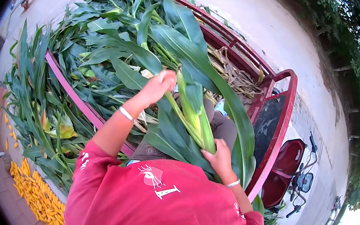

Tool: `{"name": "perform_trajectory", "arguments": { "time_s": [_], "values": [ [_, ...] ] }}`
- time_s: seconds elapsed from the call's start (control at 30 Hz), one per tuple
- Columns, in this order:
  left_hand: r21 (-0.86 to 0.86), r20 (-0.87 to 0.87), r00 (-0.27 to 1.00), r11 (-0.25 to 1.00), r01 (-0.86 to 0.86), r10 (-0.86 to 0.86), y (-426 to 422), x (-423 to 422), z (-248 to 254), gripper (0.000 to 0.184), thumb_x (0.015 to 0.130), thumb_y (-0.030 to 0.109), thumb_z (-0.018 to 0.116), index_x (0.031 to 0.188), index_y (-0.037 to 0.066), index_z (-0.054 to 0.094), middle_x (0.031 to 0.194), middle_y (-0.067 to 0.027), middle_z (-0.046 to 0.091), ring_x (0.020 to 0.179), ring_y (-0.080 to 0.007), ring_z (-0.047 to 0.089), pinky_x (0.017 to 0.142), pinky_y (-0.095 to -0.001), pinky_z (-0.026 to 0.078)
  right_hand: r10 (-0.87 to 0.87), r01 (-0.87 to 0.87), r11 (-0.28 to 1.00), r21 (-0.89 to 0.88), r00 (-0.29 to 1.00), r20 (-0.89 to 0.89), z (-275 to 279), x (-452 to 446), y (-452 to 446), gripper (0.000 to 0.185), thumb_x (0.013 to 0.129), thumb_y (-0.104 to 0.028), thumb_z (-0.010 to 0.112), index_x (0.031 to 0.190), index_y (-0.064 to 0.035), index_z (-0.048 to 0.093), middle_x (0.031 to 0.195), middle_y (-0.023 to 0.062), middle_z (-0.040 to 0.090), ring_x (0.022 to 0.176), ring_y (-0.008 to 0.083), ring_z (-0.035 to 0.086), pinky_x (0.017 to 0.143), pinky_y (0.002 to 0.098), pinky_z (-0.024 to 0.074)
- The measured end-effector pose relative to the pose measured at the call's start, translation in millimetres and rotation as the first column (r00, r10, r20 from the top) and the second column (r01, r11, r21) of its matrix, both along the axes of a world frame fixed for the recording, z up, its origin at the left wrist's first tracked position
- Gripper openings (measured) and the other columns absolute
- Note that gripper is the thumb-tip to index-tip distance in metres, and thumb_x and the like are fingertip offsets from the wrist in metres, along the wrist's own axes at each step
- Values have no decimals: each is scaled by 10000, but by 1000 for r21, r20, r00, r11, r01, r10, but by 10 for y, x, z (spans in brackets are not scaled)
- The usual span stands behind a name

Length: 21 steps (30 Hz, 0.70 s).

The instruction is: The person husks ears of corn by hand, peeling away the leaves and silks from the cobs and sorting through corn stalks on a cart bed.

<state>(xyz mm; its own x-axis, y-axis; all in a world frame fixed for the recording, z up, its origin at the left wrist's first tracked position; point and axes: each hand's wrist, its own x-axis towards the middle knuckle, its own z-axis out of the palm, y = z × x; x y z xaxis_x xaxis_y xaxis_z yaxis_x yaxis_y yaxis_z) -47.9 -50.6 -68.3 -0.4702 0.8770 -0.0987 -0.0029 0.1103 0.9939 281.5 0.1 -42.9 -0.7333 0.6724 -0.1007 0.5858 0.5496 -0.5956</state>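
Observation:
A leafy green corn stalk (177,108) with an ear of corn in its husk (193,114) lies across my lap. My right hand (219,159) is closed around the lower, thick end of the ear. By the ear's narrow tip, my left hand (162,84) is closed on the upper part of the stalk; its fingers are partly hidden. Long broad leaves (218,79) spread above and to the right of both hands. Under the stalk, my dark trousers show between the leaves.
A red metal cart frame (288,106) borders the work area, with a pink rail (73,86) at left. Cut corn stalks (109,30) are heaped around it. Dry husks (240,79) lie inside. Yellow corn cobs (39,194) are piled at lower left. A handlebar (310,170) and red seat (283,171) stand right.

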Motion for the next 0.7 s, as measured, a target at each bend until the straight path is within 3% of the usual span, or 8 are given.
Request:
{"name": "perform_trajectory", "arguments": {
  "time_s": [0.1,0.17,0.23,0.27,0.37,0.4,0.57,0.7],
  "values": [
    [-1,-42,975,976,-216,216,441,-260,-464,395,931,230,500,1259,11,468,1121,-77,570,1018,-158,542,890,-314,439,-27,26,996,-90,1000,-5,120,94,-161,453,668,-220,766,987,29,561,896,174,562,838,354,568,735,407,458],
    [-8,-58,943,944,-329,328,506,-223,-386,409,926,250,515,1262,21,472,1118,-67,567,1012,-159,534,901,-328,429,-29,28,997,-71,999,-18,145,102,-202,453,673,-225,765,987,29,560,889,174,563,829,355,568,729,404,458],
    [-101,396,910,991,-90,123,444,-49,179,457,913,264,539,1286,15,451,1159,-81,555,1047,-165,516,917,-348,413,-64,64,995,-76,998,4,139,103,-211,451,677,-229,766,987,27,561,899,173,565,835,353,569,729,403,459],
    [-105,488,869,994,-31,79,464,23,160,506,898,261,566,1304,-6,425,1175,-110,553,1042,-182,531,900,-345,429,-77,77,994,-77,997,12,128,104,-214,450,679,-230,766,987,27,561,903,172,566,837,352,569,729,403,460],
    [-81,506,836,977,-199,212,531,213,-147,514,892,231,588,1285,-49,409,1165,-150,560,1014,-204,563,884,-335,458,-9,13,999,-44,995,100,72,17,-111,482,694,-248,761,1040,21,560,962,172,578,872,328,583,750,388,466],
    [-77,440,846,951,-299,301,615,220,-431,513,877,177,613,1287,-48,402,1145,-147,568,973,-201,581,835,-315,483,-12,13,993,-116,1000,7,78,-76,-57,512,709,-261,748,1086,18,543,978,175,578,887,316,587,768,383,466],
    [30,592,737,905,-423,325,539,405,-251,559,865,191,630,1295,-62,380,1141,-167,560,994,-209,571,851,-310,474,-80,17,977,-213,954,-288,8,-985,511,541,872,-264,621,1266,50,425,1135,173,572,938,215,587,861,327,467],
    [29,579,729,884,-467,366,592,404,-379,655,835,284,670,1304,-47,355,1165,-182,530,1015,-220,544,866,-317,453,-162,-45,811,-583,940,-299,-306,-1772,837,448,899,-270,581,1195,57,506,1093,177,609,925,216,588,857,328,451]
  ]
}}
